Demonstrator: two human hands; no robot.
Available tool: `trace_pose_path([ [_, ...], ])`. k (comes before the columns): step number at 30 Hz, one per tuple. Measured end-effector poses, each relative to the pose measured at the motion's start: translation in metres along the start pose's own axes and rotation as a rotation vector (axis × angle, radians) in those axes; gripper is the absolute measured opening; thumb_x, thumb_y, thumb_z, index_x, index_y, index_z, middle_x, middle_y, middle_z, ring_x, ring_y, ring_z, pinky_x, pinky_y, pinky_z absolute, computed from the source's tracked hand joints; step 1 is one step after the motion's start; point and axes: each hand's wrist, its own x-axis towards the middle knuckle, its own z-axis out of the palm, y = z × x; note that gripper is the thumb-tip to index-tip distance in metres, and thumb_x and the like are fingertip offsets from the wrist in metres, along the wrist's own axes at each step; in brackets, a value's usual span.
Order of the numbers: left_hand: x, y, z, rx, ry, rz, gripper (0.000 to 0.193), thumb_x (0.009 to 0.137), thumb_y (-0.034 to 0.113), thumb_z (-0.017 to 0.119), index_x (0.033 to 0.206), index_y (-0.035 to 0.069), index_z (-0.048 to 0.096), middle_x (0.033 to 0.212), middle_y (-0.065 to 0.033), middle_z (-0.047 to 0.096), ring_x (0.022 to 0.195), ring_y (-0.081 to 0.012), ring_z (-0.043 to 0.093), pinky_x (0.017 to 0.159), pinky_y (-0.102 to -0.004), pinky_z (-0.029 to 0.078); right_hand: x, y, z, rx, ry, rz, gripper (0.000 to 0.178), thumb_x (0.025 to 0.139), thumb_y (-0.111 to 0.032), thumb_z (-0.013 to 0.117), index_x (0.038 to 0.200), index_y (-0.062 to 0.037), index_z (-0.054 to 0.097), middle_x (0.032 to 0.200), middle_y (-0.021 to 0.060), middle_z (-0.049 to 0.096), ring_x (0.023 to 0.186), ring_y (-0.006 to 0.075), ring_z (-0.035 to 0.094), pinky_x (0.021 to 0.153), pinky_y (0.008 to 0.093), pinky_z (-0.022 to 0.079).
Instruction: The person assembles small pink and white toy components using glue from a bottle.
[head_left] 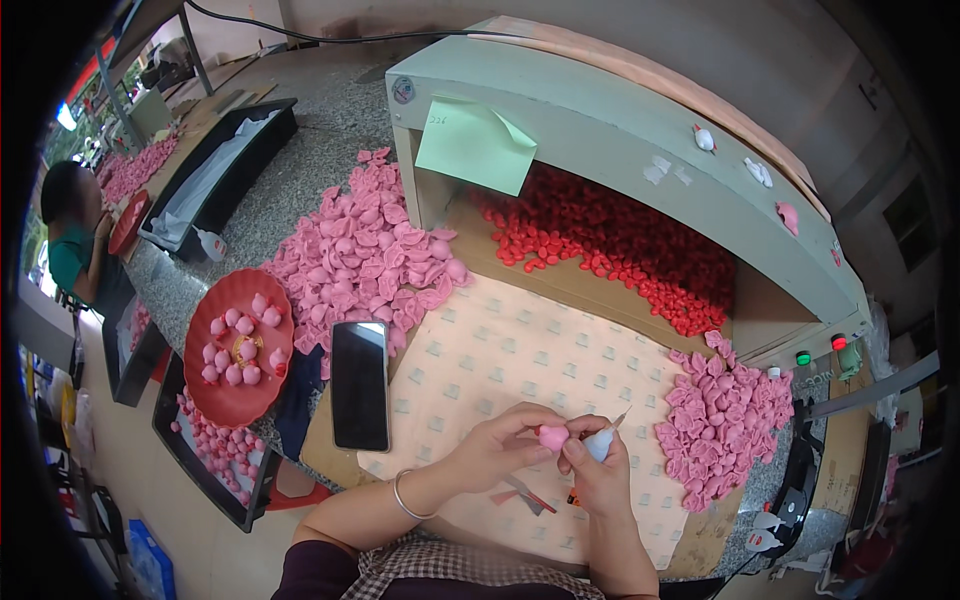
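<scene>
Between the fingertips of my left hand [505, 443] is a small rounded pink piece [552, 437]. My right hand [603, 483] is closed around a small pale squeeze bottle [599, 444] with a thin pointed tip, which points up and away to the right. Both hands are close together above the patterned pale sheet [480, 350]. Just below them on the sheet lies a thin red-and-grey tool [530, 495], partly hidden by my hands, so its kind is unclear.
A black phone [360, 385] lies left of my hands. Pink piles [350, 250] [720, 425] flank the sheet. Red pieces [640, 275] fill a pale green open-fronted box [600, 110]. Left are a red plate [215, 395] of pink balls and a black tray [255, 500]. A person [75, 240] sits far left.
</scene>
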Motion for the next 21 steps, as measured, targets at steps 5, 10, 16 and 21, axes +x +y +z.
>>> trace_pose_path([
  [5, 0.0, -0.004, -0.005, -0.187, 0.022, -0.096, 0.033, 0.082, 0.002, 0.047, 0.115, 0.004, 0.042, 0.11, -0.0065, 0.046, 0.103, -0.0175, 0.045, 0.088, -0.0321, 0.041, 0.0, 0.004, -0.003, 0.052, -0.003, -0.047, 0.015, 0.076, -0.004, 0.057, 0.088, -0.0012, 0.051, 0.078, 0.0058, 0.05, 0.058, 0.0111, 0.048, 0.05, 0.0223, 0.039],
  [10, 0.001, -0.001, -0.003, -0.397, 0.095, -0.183, 0.032, 0.084, 0.005, 0.045, 0.116, 0.005, 0.041, 0.11, -0.0061, 0.046, 0.102, -0.0157, 0.046, 0.088, -0.0325, 0.041, -0.002, 0.002, 0.001, -0.08, 0.035, -0.19, 0.011, 0.076, -0.003, 0.057, 0.084, -0.0003, 0.051, 0.082, 0.0066, 0.048, 0.059, 0.0112, 0.048, 0.052, 0.0221, 0.04],
  [16, 0.002, -0.002, -0.001, -0.45, 0.073, -0.173, 0.032, 0.085, 0.006, 0.045, 0.117, 0.006, 0.039, 0.112, -0.007, 0.045, 0.104, -0.0166, 0.045, 0.088, -0.033, 0.041, -0.001, 0.004, 0.005, -0.529, 0.099, -0.533, 0.013, 0.072, 0.003, 0.059, 0.082, -0.001, 0.053, 0.083, 0.007, 0.048, 0.063, 0.0112, 0.049, 0.055, 0.0211, 0.041],
  [21, 0.002, 0.001, 0.001, -0.394, 0.061, -0.152, 0.033, 0.085, 0.007, 0.045, 0.117, 0.005, 0.038, 0.113, -0.0082, 0.044, 0.105, -0.0179, 0.044, 0.089, -0.0347, 0.041, -0.004, 0.001, 0.012, -0.699, 0.162, -0.614, 0.016, 0.069, 0.005, 0.061, 0.082, -0.0012, 0.054, 0.08, 0.0078, 0.048, 0.066, 0.0119, 0.05, 0.057, 0.0214, 0.041],
])
